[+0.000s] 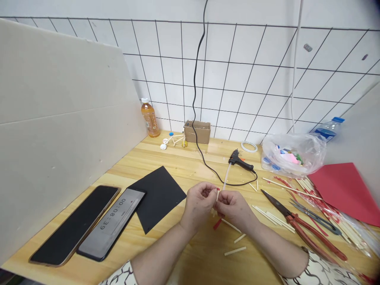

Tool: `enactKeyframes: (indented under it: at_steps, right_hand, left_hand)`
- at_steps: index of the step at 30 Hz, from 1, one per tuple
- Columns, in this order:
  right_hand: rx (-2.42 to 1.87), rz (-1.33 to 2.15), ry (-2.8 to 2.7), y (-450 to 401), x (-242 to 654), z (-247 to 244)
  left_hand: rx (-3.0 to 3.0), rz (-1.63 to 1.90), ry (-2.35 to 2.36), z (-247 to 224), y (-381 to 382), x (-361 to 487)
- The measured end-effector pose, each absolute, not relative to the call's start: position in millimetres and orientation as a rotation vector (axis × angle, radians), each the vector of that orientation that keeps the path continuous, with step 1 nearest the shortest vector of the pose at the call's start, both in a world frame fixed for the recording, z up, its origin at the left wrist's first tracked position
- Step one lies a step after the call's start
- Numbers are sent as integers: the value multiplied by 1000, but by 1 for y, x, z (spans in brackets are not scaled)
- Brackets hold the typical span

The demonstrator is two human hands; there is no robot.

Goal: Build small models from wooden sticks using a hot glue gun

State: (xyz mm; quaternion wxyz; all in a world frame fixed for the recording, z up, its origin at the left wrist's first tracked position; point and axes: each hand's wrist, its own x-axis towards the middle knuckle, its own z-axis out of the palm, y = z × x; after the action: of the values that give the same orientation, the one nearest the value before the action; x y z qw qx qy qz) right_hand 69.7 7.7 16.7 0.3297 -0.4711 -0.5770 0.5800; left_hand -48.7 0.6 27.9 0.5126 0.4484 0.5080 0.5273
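Near the middle of the wooden table, my left hand pinches a short pale stick with a small red bit at its top. My right hand is closed on the lower part of the same stick, fingertips close to those of my left hand. A red strip shows just below my hands. Short cut sticks lie in front of and to the right of them. Behind my hands rests a black glue gun with a clear glue stick in it.
Two phones and black paper lie left. Red-handled shears, scissors, bundled sticks and red paper lie right. At the back stand a bottle, a cardboard box, and a plastic bag.
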Motion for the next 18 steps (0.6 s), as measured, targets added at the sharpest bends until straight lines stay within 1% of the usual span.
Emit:
enactKeyframes:
  at_steps: [13,18]
  right_hand:
    - [-1273,1406,-1684,8,72,17]
    - [-1222,1391,-1720,7,71,19]
  left_hand:
    - [979,1219,1119,32,0,-50]
    - [950,1193,1099,31,0,-49]
